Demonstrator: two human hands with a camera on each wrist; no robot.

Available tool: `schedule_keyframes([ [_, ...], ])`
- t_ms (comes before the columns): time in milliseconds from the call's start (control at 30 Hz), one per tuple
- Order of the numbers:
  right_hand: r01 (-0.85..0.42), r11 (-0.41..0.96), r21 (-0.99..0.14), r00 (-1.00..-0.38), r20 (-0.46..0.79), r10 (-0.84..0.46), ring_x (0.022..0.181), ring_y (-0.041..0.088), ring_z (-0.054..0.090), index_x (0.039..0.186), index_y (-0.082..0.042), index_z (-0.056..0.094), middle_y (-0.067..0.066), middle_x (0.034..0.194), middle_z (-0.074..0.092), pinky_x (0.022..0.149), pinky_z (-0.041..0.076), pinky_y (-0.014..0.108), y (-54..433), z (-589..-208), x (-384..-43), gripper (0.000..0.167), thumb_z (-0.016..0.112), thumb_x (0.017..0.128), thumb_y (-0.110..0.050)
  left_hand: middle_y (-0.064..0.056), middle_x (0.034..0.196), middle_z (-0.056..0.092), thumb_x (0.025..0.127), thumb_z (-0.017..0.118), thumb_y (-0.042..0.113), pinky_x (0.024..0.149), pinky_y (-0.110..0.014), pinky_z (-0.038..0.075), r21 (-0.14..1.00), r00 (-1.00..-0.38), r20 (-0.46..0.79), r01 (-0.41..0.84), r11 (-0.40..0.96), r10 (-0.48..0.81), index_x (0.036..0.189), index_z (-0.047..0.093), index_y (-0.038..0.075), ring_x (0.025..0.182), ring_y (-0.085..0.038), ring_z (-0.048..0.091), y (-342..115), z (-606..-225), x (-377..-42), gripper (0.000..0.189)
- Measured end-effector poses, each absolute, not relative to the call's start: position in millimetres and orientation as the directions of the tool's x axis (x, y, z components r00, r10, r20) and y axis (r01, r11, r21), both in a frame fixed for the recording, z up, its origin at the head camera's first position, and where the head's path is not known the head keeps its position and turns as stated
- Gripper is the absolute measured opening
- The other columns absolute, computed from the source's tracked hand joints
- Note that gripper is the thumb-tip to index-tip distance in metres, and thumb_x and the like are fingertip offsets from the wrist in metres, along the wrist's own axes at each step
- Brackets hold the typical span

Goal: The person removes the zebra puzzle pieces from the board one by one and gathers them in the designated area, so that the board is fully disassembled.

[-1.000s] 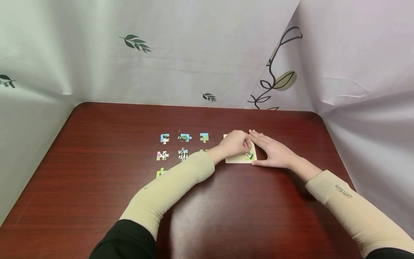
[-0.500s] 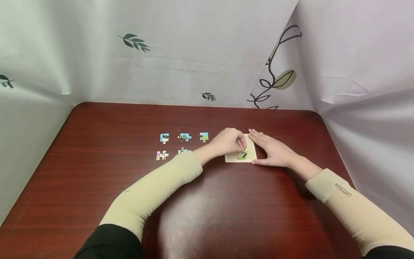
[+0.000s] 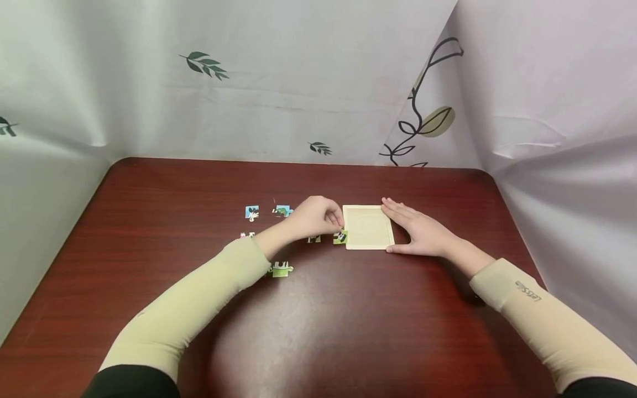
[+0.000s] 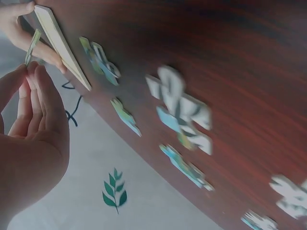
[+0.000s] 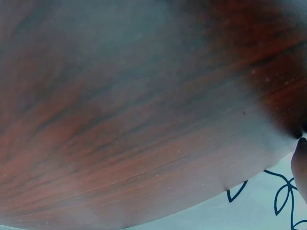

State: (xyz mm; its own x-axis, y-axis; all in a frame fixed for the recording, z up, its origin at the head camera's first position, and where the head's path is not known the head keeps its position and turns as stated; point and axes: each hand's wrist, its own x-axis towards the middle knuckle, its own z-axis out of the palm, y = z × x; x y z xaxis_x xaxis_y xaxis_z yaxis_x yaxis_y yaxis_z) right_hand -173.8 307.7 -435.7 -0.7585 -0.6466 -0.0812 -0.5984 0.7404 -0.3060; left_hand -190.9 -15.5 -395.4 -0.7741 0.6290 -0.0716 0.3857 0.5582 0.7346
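My left hand (image 3: 314, 216) pinches a green jigsaw piece with a black-and-white animal on it (image 3: 340, 238), held beside the left edge of a pale wooden puzzle tray (image 3: 369, 228). In the left wrist view, thumb and fingertips grip this piece (image 4: 32, 47) edge-on, above the table. The bare inside of the tray shows in the head view. Against the tray's right side, my right hand (image 3: 423, 232) rests with fingers straight, fingertips at the far corner and thumb at the near one. Only a fingertip (image 5: 301, 165) of it shows in the right wrist view.
Left of the tray lie several loose jigsaw pieces, among them a blue one (image 3: 251, 213), a green-bottomed one (image 3: 281, 269) and a striped one (image 4: 180, 110). My left forearm covers part of them. A white patterned cloth (image 3: 269, 99) stands behind the dark red table (image 3: 398, 326).
My left hand has moved left from inside the tray to just beyond its left edge, carrying the jigsaw piece. The tray's inside is now uncovered. My right hand has stayed in place.
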Motion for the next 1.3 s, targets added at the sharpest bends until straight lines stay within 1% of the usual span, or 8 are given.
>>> schedule_keyframes([
  [167,-0.604,0.732,-0.314,-0.754,-0.073,-0.653,0.162,0.037,0.027,0.166,-0.002,0.029,0.017,0.176,0.023,0.131,0.026,0.056,307,-434,-173,0.104,0.082,0.09,-0.049,-0.004,0.087,0.079,0.091,0.074,0.006,0.08,-0.025,0.06,0.738,-0.775,-0.08,0.377,0.56,0.627,0.092,0.079,0.008,0.082,-0.013,0.072,-36,-395,-182,0.006],
  [300,-0.607,0.728,-0.32,-0.75,-0.072,-0.657,0.163,0.038,0.027,0.166,-0.002,0.029,0.018,0.176,0.023,0.131,0.025,0.057,306,-433,-173,0.103,0.081,0.09,-0.048,-0.004,0.085,0.077,0.09,0.074,0.003,0.078,-0.024,0.06,0.743,-0.765,-0.104,0.365,0.561,0.635,0.091,0.078,0.008,0.08,-0.011,0.071,-47,-396,-172,0.007],
  [500,-0.624,0.718,-0.309,-0.744,-0.047,-0.666,0.161,0.04,0.029,0.166,-0.001,0.031,0.019,0.175,0.025,0.13,0.027,0.058,307,-435,-173,0.103,0.082,0.09,-0.048,-0.001,0.083,0.077,0.09,0.074,0.001,0.077,-0.023,0.059,0.717,-0.749,-0.12,0.389,0.579,0.651,0.088,0.078,0.009,0.078,-0.008,0.07,-56,-397,-159,0.01],
  [733,-0.625,0.722,-0.297,-0.743,-0.058,-0.667,0.162,0.039,0.028,0.166,-0.001,0.029,0.018,0.176,0.024,0.13,0.027,0.058,307,-433,-173,0.105,0.082,0.089,-0.049,0.0,0.082,0.076,0.09,0.074,-0.001,0.075,-0.021,0.058,0.709,-0.758,-0.133,0.377,0.596,0.638,0.087,0.077,0.009,0.076,-0.006,0.067,-62,-400,-146,0.011],
  [933,-0.601,0.739,-0.305,-0.754,-0.088,-0.651,0.163,0.036,0.026,0.167,-0.003,0.027,0.015,0.177,0.021,0.132,0.024,0.055,307,-432,-173,0.106,0.082,0.089,-0.05,0.001,0.081,0.075,0.088,0.072,-0.003,0.073,-0.019,0.056,0.693,-0.765,-0.143,0.376,0.616,0.628,0.085,0.076,0.009,0.075,-0.004,0.065,-65,-404,-140,0.013],
  [1167,-0.607,0.736,-0.301,-0.751,-0.088,-0.655,0.163,0.038,0.026,0.167,-0.002,0.028,0.017,0.177,0.022,0.132,0.024,0.055,309,-434,-174,0.106,0.082,0.089,-0.05,0.003,0.08,0.075,0.088,0.071,-0.001,0.071,-0.018,0.055,0.686,-0.756,-0.139,0.393,0.613,0.64,0.084,0.076,0.011,0.073,-0.002,0.063,-65,-409,-140,0.014],
  [1300,-0.6,0.739,-0.307,-0.754,-0.091,-0.65,0.163,0.037,0.025,0.167,-0.003,0.027,0.016,0.177,0.021,0.132,0.024,0.054,309,-435,-173,0.106,0.082,0.089,-0.051,0.004,0.078,0.074,0.088,0.072,0.0,0.07,-0.019,0.055,0.681,-0.759,-0.134,0.397,0.616,0.637,0.084,0.075,0.013,0.071,-0.002,0.063,-65,-412,-140,0.014],
])
